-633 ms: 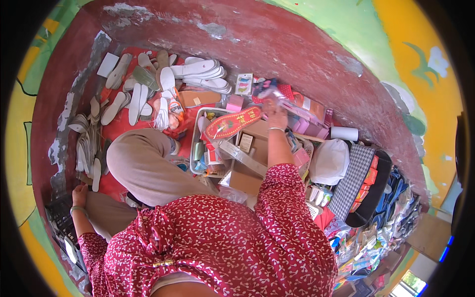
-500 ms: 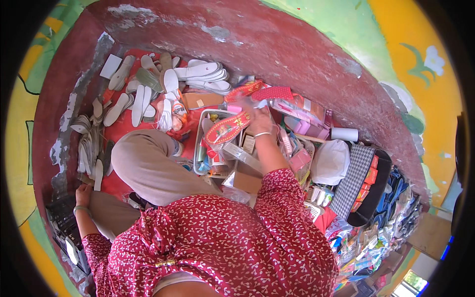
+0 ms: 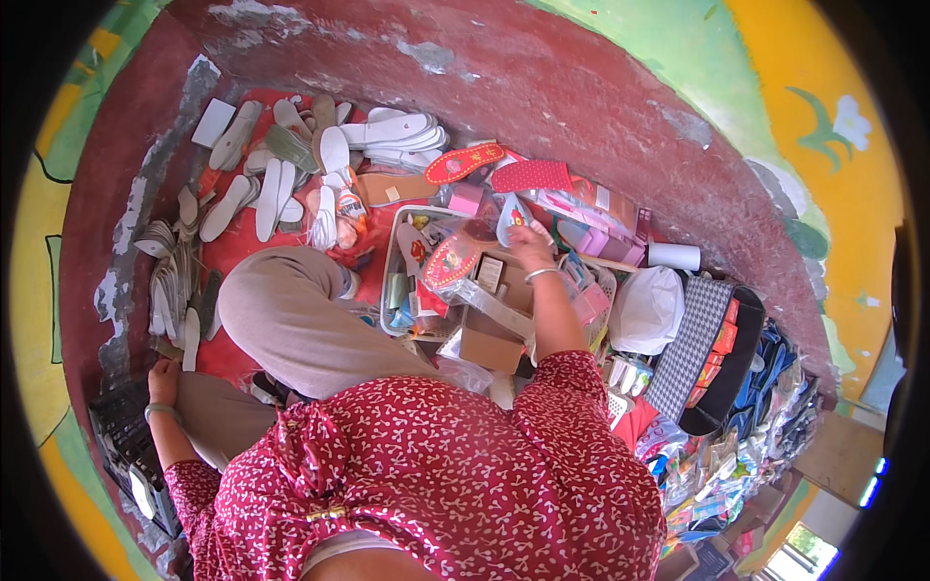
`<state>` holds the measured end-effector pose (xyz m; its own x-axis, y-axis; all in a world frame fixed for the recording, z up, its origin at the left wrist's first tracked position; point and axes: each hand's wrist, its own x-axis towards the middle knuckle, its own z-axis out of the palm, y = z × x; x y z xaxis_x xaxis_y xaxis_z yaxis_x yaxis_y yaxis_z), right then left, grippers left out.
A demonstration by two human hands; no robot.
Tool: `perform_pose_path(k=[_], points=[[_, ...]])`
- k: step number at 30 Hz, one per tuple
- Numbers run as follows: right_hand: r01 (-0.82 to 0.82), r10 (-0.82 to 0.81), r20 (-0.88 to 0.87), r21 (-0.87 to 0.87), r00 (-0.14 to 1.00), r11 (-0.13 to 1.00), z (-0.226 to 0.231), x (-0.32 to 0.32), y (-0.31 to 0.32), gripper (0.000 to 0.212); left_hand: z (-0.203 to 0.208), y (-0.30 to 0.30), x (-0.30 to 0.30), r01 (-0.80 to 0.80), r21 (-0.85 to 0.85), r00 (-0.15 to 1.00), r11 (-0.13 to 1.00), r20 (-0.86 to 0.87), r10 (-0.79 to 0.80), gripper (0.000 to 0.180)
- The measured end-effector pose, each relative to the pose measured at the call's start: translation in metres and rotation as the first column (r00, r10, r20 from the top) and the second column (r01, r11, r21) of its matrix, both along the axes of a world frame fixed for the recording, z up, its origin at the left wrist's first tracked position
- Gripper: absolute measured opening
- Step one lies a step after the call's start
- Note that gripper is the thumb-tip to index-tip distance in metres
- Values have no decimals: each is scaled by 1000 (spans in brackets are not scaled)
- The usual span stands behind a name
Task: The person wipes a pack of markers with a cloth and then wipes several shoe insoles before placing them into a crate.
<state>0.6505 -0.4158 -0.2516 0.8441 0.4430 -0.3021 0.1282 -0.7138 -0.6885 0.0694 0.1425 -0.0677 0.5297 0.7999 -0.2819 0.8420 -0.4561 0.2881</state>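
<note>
My right hand (image 3: 530, 248) reaches over the full white basket, its fingers closed on the lower end of a light blue insole (image 3: 511, 219) with a red flower pattern. Just left of it, a red and pink embroidered insole (image 3: 451, 262) in clear wrapping leans on top of the basket's contents. A red embroidered insole (image 3: 465, 163) with a yellow border lies beyond the basket, near the wall. At the far left, my left hand (image 3: 164, 382) rests beside my bent leg, close to a pale insole (image 3: 191, 339); its fingers are too small to make out.
Piles of white insoles (image 3: 402, 131) and grey ones cover the red cloth (image 3: 228, 266). A red dotted piece (image 3: 531, 176), pink boxes and a white roll (image 3: 674, 261) line the peeling red wall. Rightward are a white bag (image 3: 647, 312) and a black bin (image 3: 741, 358).
The yellow-bordered red insole, blurred beside my hand before, now lies flat near the wall. The wrapped insole sits lower in the basket. My right hand shifted slightly right, onto the light blue insole.
</note>
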Motion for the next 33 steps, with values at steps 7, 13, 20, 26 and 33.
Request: perform_pose_path(k=[7, 13, 20, 26, 33], points=[[923, -471, -823, 382, 317, -47, -50, 73, -100, 19, -8, -2, -11, -33, 57, 999, 998, -13, 34, 22], [931, -425, -903, 208, 65, -301, -60, 126, -82, 33, 5, 2, -36, -262, -107, 965, 959, -14, 262, 22], [975, -591, -782, 99, 199, 197, -39, 169, -40, 33, 9, -7, -63, -308, -84, 949, 948, 42, 312, 22], [224, -289, 9, -654, 957, 722, -56, 194, 1, 34, -3, 3, -71, -333, -140, 936, 932, 65, 345, 19], [-17, 128, 85, -767, 988, 642, -6, 149, 100, 28, -7, 4, -71, -322, -134, 940, 937, 68, 333, 20]])
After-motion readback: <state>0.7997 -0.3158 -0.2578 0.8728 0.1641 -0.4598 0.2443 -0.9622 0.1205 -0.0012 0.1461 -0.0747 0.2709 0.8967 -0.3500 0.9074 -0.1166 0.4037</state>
